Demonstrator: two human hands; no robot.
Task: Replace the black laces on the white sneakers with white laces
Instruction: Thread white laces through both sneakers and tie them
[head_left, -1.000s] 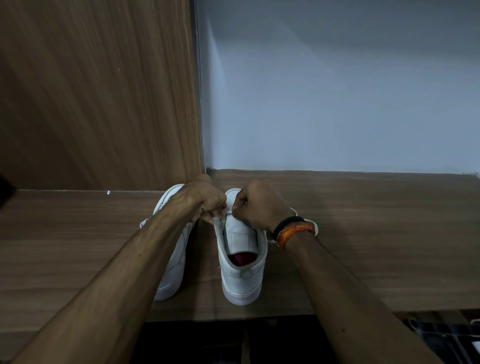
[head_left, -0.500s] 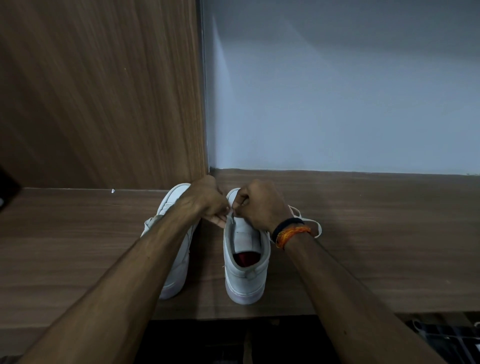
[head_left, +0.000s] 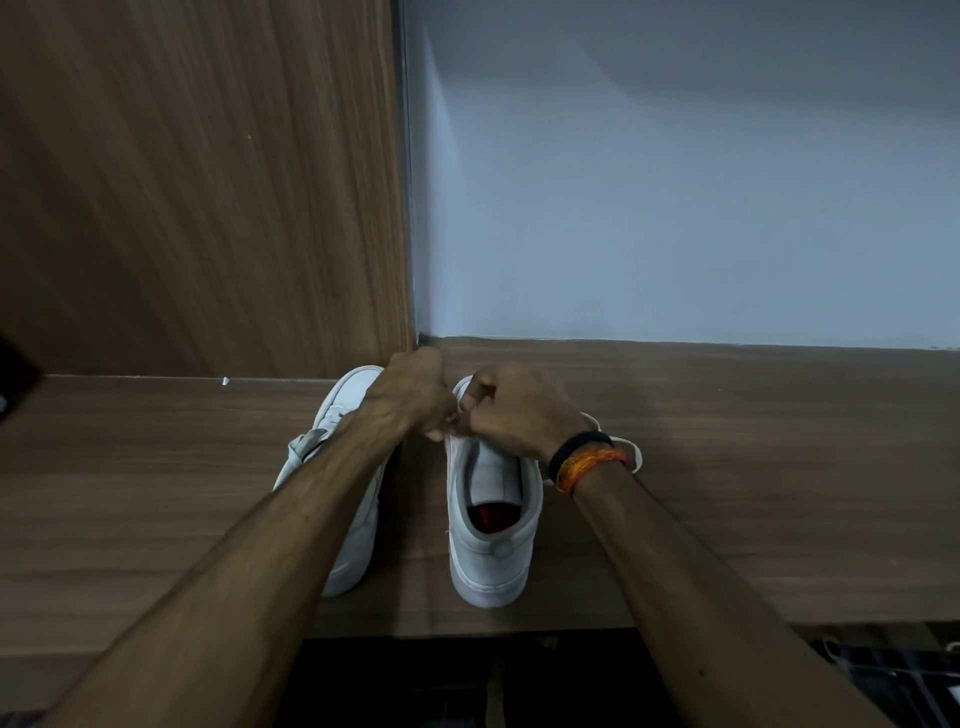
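Two white sneakers stand side by side on a wooden shelf (head_left: 753, 493), heels toward me. The right sneaker (head_left: 491, 540) shows a red insole. My left forearm partly covers the left sneaker (head_left: 353, 519). Both hands meet over the lacing area of the right sneaker. My left hand (head_left: 410, 395) and my right hand (head_left: 514, 415) have curled fingers that pinch a white lace between them. A loop of white lace (head_left: 631, 452) lies on the shelf behind my right wrist, which wears a black band and an orange thread. No black lace is visible.
A wooden side panel (head_left: 208, 182) rises at the left and a pale wall (head_left: 675, 182) closes the back. The shelf's front edge runs below the sneakers, with a dark gap underneath. A dark object (head_left: 893, 680) with white cord lies at the bottom right.
Both hands stayed over the right sneaker's lacing and closed in until they touch. The view shifted slightly, and the sneakers kept their places.
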